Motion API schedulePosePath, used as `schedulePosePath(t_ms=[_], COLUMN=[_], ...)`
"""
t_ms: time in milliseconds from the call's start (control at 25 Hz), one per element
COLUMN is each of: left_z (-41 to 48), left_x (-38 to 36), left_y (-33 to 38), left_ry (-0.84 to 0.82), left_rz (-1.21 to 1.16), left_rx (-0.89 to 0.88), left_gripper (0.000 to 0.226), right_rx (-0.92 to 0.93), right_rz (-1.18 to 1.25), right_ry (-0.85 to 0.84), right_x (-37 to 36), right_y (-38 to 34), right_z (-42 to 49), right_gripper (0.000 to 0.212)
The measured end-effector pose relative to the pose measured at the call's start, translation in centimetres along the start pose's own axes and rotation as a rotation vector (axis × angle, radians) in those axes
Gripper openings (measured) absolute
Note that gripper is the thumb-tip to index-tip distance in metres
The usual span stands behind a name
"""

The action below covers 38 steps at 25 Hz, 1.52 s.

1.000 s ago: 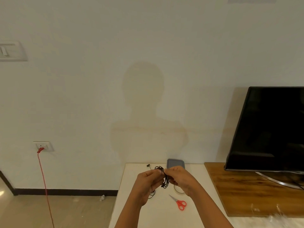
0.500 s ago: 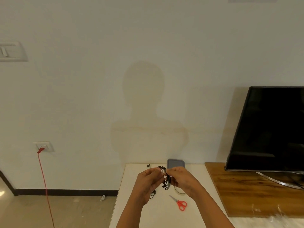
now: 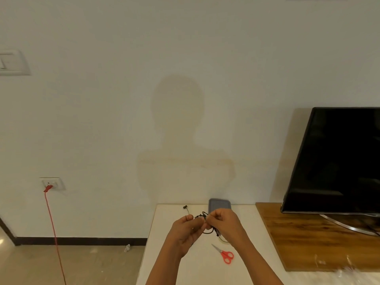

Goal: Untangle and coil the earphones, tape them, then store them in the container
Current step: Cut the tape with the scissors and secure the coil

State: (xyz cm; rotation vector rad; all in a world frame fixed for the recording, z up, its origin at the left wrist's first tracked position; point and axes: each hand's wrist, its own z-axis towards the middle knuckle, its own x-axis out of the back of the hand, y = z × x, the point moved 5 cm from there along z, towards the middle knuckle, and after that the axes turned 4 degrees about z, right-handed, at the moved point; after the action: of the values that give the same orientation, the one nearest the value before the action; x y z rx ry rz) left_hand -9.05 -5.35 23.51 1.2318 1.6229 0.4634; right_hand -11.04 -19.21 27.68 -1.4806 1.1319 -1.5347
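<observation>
1. Both hands are in the lower centre of the frame, raised over the white desk (image 3: 197, 270) and close to each other.
2. The left hand (image 3: 186, 233) has its fingers curled and pinches the black cord of the earphones (image 3: 202, 215) between thumb and fingers.
3. The right hand (image 3: 224, 223) pinches the same tangle from the other side with its fingertips.
4. The earphones are held between the two hands, above the desk. One end with a small black piece stands up to the upper left of the left hand, and a loop of cord hangs under the hands.
5. The grey container (image 3: 219, 204) is at the far edge of the desk by the wall, just above the right hand in the frame.
6. The red scissors (image 3: 225, 255) lie on the desk below the right hand. A clear tape roll (image 3: 224, 241) is partly hidden behind that hand.
7. A dark TV (image 3: 339, 161) stands on a wooden board (image 3: 304, 247) at the right of the frame.
8. At the lower left, a red cable (image 3: 53, 233) goes down from a socket (image 3: 52, 183).
</observation>
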Motion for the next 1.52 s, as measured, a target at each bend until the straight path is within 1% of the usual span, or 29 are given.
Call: schedulePosePath(t_ms=[80,160,280,360,440,560,680,800,880,960,1000,1040,1120,1160,1200,1240,1280,1320,1360,1440,1520], left_z=[0.2,0.2,-0.1,-0.2,-0.3,-0.2,-0.4,-0.7,-1.0,-1.2,-1.2,-1.1,-0.8,-0.8,-0.9,-0.8,-0.7,-0.7,-0.8,-1.2,-1.5], left_x=[-0.3,-1.0,-1.6,-1.5,-1.3,-0.6,-0.3,-0.3,-0.4,-0.3,-0.1,0.3,1.1,1.2,1.0,0.9,0.8,0.8,0.8,0.5,0.3], left_y=[-0.2,-0.1,0.0,0.0,-0.1,-0.1,0.2,0.6,0.9,1.0,1.0,1.0,1.4,1.9,2.4,2.5,2.4,2.2,2.2,2.4,2.4], left_ry=[0.009,0.007,0.042,0.069,0.088,0.136,0.158,0.188,0.196,0.185,0.177,0.178,0.168,0.13,0.059,-0.029,-0.099,-0.132,-0.124,-0.091,-0.077], left_rz=[-0.06,-0.099,-0.141,-0.129,-0.103,-0.048,0.017,0.049,0.007,0.006,0.064,0.183,0.518,0.716,0.918,1.081,1.176,1.219,1.219,1.165,1.116], left_rx=[0.05,0.081,0.087,0.07,0.052,0.007,-0.019,-0.017,-0.013,-0.023,-0.039,-0.08,-0.238,-0.344,-0.448,-0.528,-0.566,-0.566,-0.559,-0.574,-0.612], left_gripper=[0.026,0.018,0.012,0.008,0.007,0.027,0.03,0.028,0.025,0.017,0.013,0.015,0.022,0.024,0.023,0.021,0.019,0.019,0.018,0.01,0.012], right_rx=[0.032,0.083,0.233,0.332,0.389,0.473,0.496,0.433,0.358,0.285,0.265,0.244,0.196,0.173,0.152,0.14,0.124,0.105,0.081,0.017,-0.079], right_rz=[-0.127,-0.267,-0.445,-0.514,-0.547,-0.627,-0.555,-0.469,-0.297,-0.104,-0.053,-0.026,0.007,0.024,0.04,0.059,0.078,0.103,0.121,0.168,0.207], right_ry=[0.08,0.167,0.256,0.222,0.177,0.042,-0.04,-0.058,-0.049,-0.024,-0.014,-0.015,-0.046,-0.065,-0.075,-0.081,-0.079,-0.075,-0.067,-0.04,-0.003], right_x=[-0.2,-0.4,-0.6,-0.9,-0.9,-0.9,-1.0,-1.1,-1.0,-0.7,-0.6,-0.6,-0.8,-1.0,-1.1,-1.1,-1.1,-1.2,-1.2,-1.4,-1.6], right_y=[0.1,0.3,0.2,0.4,0.4,0.3,0.0,0.1,0.4,0.5,0.6,0.6,1.1,1.2,1.4,1.4,1.4,1.4,1.4,1.3,1.5], right_z=[0.2,0.3,0.4,0.5,0.6,0.8,0.7,0.6,0.4,0.2,0.1,0.0,0.0,0.0,0.0,0.0,0.0,0.0,-0.1,-0.3,-0.3], right_gripper=[0.017,0.019,0.023,0.029,0.032,0.029,0.022,0.02,0.014,0.008,0.006,0.006,0.011,0.012,0.012,0.013,0.013,0.014,0.016,0.02,0.022])
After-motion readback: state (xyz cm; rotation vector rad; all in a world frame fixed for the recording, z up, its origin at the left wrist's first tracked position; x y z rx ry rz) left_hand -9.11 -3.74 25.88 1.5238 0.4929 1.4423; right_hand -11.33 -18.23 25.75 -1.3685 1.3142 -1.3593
